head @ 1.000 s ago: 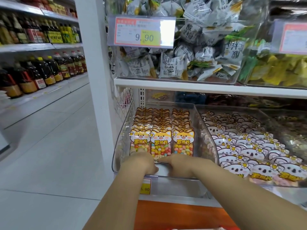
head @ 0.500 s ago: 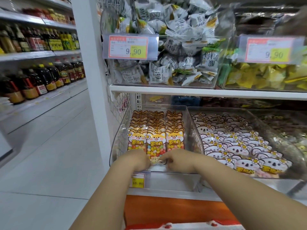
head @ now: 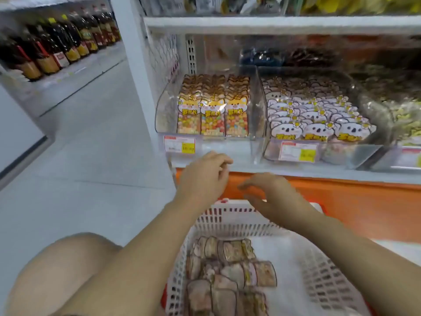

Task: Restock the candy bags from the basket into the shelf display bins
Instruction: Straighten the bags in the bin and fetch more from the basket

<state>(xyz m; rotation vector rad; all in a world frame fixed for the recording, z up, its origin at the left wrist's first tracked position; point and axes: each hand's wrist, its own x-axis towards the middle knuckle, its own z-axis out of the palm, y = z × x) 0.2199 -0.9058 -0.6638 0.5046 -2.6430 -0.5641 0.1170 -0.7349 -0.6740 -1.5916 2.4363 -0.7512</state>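
Two hands: we log the left hand (head: 205,176) and the right hand (head: 271,195) side by side but apart, over the far rim of the basket (head: 227,215) and just below the shelf edge (head: 296,169).
Left hand grip: fingers loosely bent, holding nothing.
Right hand grip: fingers loosely spread and drooping, also holding nothing.
Basket position: white lattice, low in the view between the forearms, in front of the orange base panel (head: 353,206).
Basket contents: candy bags (head: 230,267) packed together toward the left half; the print is too blurred for us to read.
Left display bin: clear bin (head: 163,110) on the lower shelf, with three rows of yellow-headed bags (head: 213,115) of coloured candy, upright and facing forward.
Right display bin: neighbouring bin (head: 355,156) just beside it, filled with koala-faced bags (head: 314,124) in overlapping rows.
Labels: one price tag (head: 180,144) on the left bin's front, a second tag (head: 298,152) on the right bin's; we cannot read the figures.
Aisle: dark bottles (head: 57,46) shelved well apart at left.
Lower left: bare knee (head: 59,270).
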